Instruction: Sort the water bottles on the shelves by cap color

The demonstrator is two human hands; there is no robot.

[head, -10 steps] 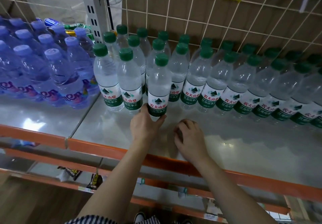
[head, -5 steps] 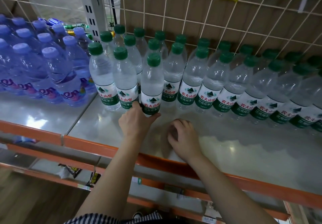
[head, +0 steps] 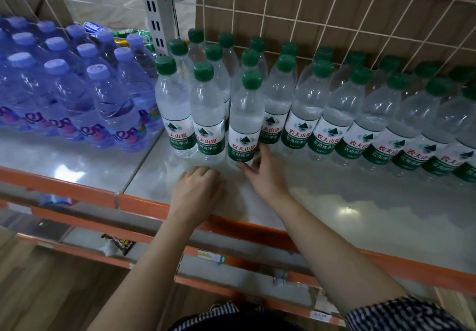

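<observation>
Clear water bottles with green caps [head: 334,114] stand in rows on the right part of the grey shelf [head: 360,214]. One green-capped bottle [head: 246,114] stands in front of the rows, beside two others at the left end. My right hand [head: 265,168] holds its base, thumb at the front and fingers on its right side. My left hand [head: 198,189] rests on the shelf just left of it, fingers curled under, holding nothing. Shrink-wrapped bottles with pale blue caps [head: 77,93] fill the shelf's left part.
A white wire mesh [head: 309,8] backs the shelf, and a grey slotted upright [head: 157,8] stands between the two bottle groups. An orange rail [head: 154,203] edges the shelf front. Below it, a lower shelf holds a dark wrapper [head: 118,243].
My left hand has let go of the front green-capped bottle and drawn back onto the shelf. My right hand has uncurled, reached forward and taken that bottle's base.
</observation>
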